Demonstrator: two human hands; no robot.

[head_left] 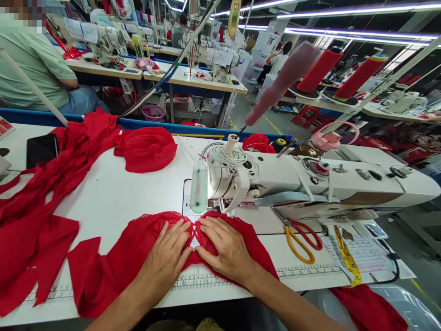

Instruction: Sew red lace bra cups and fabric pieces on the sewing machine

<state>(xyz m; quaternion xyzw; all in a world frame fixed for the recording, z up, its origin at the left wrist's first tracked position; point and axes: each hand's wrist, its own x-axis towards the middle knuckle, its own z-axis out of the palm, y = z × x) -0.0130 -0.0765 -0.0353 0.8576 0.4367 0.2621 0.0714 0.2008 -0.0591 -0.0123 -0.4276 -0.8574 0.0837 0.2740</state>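
Observation:
Red lace-edged fabric (138,239) is spread on the table in front of the sewing machine (275,174), its upper edge close to the needle area. My left hand (168,253) lies flat on the left half, fingers stretched toward the machine. On the right half rests my right hand (223,248), also flat with fingers extended. Between the hands is a small gap crossed by narrow red strips, with white showing through. The fabric under my palms is hidden. The machine's lit head lamp (199,188) hangs just beyond my fingertips.
Scissors (296,239) with orange and red handles lie right of the fabric, near a yellow tape measure (347,257). More red cloth (51,193) is heaped at the left beside a black phone (42,151). A person (37,69) sits across the blue-edged table.

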